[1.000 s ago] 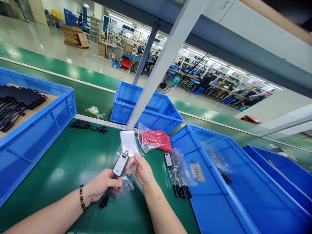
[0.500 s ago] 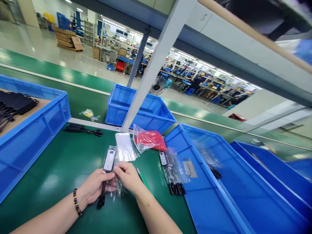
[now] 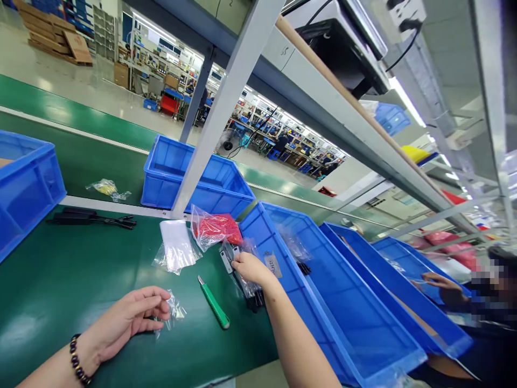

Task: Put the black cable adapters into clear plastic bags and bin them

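Adapters (image 3: 225, 262) are the things being handled, piled on the green table (image 3: 121, 258). At far left, a dark cable bundle (image 3: 95, 218) lies near the back edge. Next, the left hand (image 3: 135, 315) is half curled, thumb and fingers parted, gripping nothing visible; clear plastic (image 3: 175, 308) sits by its fingertips, perhaps touching. Further right come a knife (image 3: 214, 303) with a green handle, then the pile, just beside a blue bin (image 3: 299, 312). The right hand (image 3: 251, 268) is on it; whether it pinches an adapter I cannot tell. The step looks like stacking one there; the next move seems to call for a clean release. They show pale grey faces, black cables and clear wrapping.
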Available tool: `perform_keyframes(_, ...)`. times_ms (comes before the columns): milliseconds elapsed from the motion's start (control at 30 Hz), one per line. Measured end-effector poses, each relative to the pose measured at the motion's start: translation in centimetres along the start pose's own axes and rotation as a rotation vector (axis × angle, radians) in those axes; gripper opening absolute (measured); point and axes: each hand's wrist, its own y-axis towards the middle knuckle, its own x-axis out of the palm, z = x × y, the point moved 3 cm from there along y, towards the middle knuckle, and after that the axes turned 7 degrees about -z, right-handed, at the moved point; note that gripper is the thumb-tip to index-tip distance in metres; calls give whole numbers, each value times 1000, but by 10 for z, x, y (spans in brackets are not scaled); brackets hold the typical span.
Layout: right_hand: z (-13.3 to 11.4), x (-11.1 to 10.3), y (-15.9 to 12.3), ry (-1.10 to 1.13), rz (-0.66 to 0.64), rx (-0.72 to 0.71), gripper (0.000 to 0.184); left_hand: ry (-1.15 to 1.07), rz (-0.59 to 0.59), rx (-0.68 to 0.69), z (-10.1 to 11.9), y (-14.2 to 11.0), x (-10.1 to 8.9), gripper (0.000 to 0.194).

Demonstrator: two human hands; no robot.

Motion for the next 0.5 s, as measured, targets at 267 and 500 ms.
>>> perform_keyframes(267,40,9,27,-148,86,239,23,28,26,2,1,1,-6,23)
perform_keyframes(500,47,5,24,-210,80,346,21,42,24,0,1,1,-5,22)
